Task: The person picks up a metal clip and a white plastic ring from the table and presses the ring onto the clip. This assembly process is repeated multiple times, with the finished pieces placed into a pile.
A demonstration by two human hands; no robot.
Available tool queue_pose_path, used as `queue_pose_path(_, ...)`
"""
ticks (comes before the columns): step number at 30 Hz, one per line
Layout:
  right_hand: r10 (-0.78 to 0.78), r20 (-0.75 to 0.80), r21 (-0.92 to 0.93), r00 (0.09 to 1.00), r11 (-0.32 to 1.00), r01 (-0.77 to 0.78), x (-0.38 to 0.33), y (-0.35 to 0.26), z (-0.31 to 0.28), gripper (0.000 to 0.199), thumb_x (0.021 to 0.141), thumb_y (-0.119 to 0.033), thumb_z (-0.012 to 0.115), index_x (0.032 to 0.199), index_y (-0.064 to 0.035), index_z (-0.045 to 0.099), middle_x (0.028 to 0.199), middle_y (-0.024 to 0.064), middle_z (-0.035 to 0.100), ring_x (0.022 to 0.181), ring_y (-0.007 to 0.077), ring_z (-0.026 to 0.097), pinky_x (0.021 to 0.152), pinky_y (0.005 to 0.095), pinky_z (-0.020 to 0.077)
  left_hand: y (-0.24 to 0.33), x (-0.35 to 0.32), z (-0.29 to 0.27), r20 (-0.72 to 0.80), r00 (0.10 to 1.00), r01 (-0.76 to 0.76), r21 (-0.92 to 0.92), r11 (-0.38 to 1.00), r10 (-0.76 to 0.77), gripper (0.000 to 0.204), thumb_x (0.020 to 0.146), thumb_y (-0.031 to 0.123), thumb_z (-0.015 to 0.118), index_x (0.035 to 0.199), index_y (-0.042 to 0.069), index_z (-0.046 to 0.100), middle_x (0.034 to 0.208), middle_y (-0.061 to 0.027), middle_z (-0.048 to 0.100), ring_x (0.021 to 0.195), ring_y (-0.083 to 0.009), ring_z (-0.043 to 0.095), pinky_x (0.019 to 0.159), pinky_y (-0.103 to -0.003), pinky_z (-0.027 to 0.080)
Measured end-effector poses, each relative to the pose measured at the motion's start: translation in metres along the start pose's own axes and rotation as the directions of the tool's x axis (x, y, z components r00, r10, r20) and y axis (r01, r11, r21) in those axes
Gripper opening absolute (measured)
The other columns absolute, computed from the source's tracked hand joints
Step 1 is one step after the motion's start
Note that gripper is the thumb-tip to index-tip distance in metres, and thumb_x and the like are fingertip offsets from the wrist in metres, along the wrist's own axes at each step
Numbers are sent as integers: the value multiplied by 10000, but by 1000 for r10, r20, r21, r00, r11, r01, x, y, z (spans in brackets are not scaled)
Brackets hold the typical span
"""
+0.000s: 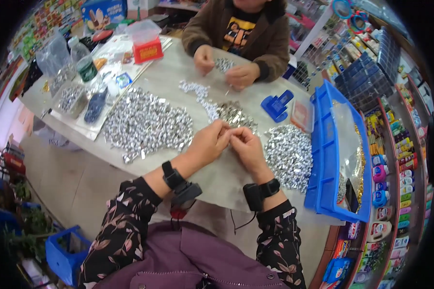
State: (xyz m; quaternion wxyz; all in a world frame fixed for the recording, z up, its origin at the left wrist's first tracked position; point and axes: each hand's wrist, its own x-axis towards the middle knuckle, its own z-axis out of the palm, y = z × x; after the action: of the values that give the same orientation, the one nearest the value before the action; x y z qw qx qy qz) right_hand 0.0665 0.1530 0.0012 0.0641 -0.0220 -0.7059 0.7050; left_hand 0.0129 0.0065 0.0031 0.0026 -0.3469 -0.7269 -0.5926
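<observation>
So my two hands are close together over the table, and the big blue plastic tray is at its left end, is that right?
Not quite: the blue plastic tray is at the table's right end, as the head view shows. The rest stands.

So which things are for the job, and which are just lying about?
Probably for the job:
big silver pile
right-hand silver pile
duller middle pile, just beyond the left hand and right hand

Probably just lying about:
plastic bottle
red container
blue stool
</observation>
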Motion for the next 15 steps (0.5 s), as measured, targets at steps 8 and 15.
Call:
queue_pose_path(8, -56, -14, 10, 998, 998, 56, 7, 13, -3, 83, 855, -88, 587, 875, -11, 564, 815, 36, 629, 720, 76, 588, 646, 194, 465, -3, 2, 7, -12, 983, 182, -151, 972, -186, 157, 863, 156, 558, 921, 11, 539, 702, -114, 617, 604, -198, 614, 529, -302, 471)
queue_pose_path(15, -106, -32, -50, 994, 993, 104, -4, 3, 8, 121, 850, -96, 601, 922, 0, 587, 811, 17, 622, 716, 58, 569, 638, 187, 454, -4, 3, -3, 105, 950, 312, -298, 902, -294, 157, 876, 143, 551, 948, 3, 537, 703, -63, 599, 635, -102, 573, 523, -250, 456)
